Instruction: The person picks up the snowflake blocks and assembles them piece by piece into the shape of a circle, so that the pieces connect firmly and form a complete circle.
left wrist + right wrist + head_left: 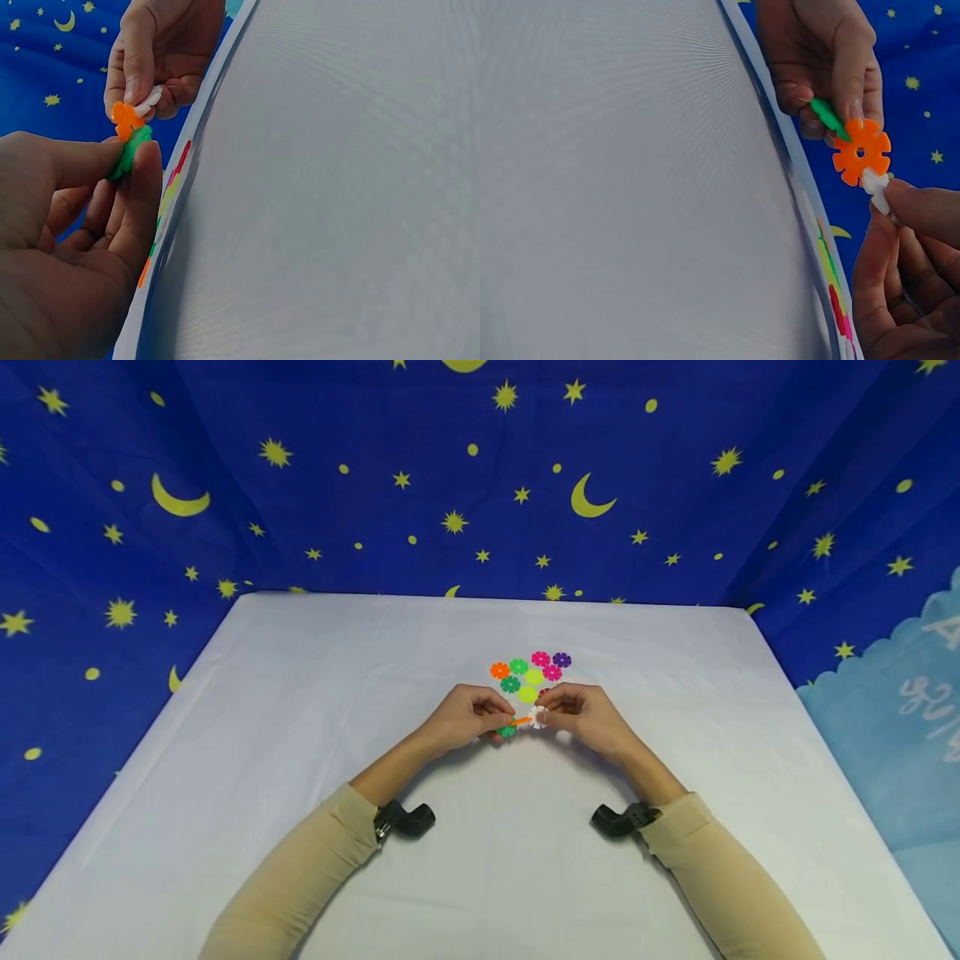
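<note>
Between finger and thumb my left hand (471, 717) pinches a green notched disc (132, 153), a flower-shaped snap piece. An orange notched disc (862, 152) with a small centre hole sits between the hands, slotted edge-on to the green one. My right hand (583, 714) pinches a white notched disc (877, 189), which meets the orange disc's opposite edge. The three pieces form a short chain held above the table. In the head view the orange disc shows nearly edge-on, and fingers partly hide the green and white discs.
Just beyond the hands, several loose notched discs lie flat on the white-covered table (360, 660), among them an orange disc (499, 670), a purple disc (562, 660) and a yellow disc (528, 694). A blue star-patterned curtain (420, 435) hangs behind and at the sides.
</note>
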`<state>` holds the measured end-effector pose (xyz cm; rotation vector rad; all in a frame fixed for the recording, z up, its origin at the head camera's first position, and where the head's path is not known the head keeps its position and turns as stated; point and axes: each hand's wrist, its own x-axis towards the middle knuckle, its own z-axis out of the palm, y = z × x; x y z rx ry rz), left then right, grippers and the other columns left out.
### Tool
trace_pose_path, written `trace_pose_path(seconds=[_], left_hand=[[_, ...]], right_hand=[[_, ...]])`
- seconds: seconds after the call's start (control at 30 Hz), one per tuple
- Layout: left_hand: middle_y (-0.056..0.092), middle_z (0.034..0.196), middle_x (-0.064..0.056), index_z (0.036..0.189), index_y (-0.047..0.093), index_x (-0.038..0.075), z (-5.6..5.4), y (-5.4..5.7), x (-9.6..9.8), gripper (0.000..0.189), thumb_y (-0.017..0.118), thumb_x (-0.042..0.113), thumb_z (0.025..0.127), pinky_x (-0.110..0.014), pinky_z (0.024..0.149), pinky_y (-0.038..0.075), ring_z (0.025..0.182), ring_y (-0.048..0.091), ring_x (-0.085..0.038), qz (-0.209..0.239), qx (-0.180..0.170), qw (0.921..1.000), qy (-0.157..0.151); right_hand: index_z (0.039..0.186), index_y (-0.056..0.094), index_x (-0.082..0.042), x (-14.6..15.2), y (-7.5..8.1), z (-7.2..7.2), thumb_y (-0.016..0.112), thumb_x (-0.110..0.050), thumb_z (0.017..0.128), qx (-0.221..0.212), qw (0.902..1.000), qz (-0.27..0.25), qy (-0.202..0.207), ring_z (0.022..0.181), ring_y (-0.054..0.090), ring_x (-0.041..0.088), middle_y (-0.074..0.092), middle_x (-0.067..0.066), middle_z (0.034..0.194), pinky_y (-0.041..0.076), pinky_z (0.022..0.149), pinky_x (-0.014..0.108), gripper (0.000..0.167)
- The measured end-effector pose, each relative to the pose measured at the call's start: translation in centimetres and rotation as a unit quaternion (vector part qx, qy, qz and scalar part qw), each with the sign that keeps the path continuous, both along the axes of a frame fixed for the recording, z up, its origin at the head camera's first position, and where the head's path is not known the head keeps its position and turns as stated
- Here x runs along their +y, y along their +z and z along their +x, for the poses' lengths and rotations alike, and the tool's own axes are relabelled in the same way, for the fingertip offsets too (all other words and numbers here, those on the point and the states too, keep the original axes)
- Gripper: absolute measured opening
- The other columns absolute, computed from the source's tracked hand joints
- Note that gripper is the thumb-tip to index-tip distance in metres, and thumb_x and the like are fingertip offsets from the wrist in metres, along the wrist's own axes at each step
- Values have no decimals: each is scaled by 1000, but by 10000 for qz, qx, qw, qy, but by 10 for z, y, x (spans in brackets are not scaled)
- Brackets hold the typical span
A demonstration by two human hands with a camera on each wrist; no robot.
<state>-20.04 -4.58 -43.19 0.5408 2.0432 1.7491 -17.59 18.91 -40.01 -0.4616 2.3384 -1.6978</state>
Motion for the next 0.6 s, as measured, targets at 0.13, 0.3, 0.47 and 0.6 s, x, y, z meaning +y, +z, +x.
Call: trace_pose_path(seconds=[0.13,0.3,0.47,0.6], left_hand=[[67,87,-15,99,69,-3,0,0,0,13,68,6,90,-40,67,57,71,67,-34,10,-14,10000,24],[67,87,-15,102,69,-5,0,0,0,17,67,7,91,-41,68,56,72,67,-36,-8,60,10000,36],[67,86,-13,101,69,-3,0,0,0,14,66,7,91,-38,66,56,69,67,-31,-127,206,9997,52],[67,84,-11,97,70,2,1,-1,0,8,67,6,91,-36,65,56,66,67,-28,-300,355,9989,105]], right_hand=[[106,67,4,2,-14,-7,70,-1,86,39,10000,32,-49,83,63,34,66,16,93,52,74,49,21],[104,69,0,5,-28,-13,73,-6,85,147,9998,-13,-115,81,63,29,66,14,94,53,71,42,20],[100,70,-3,5,-30,-12,75,-9,85,345,9993,-3,-164,80,63,27,66,11,92,53,68,34,17],[96,70,-5,2,-32,-10,75,-9,84,509,9984,97,-206,78,63,26,65,9,90,53,67,33,14]])
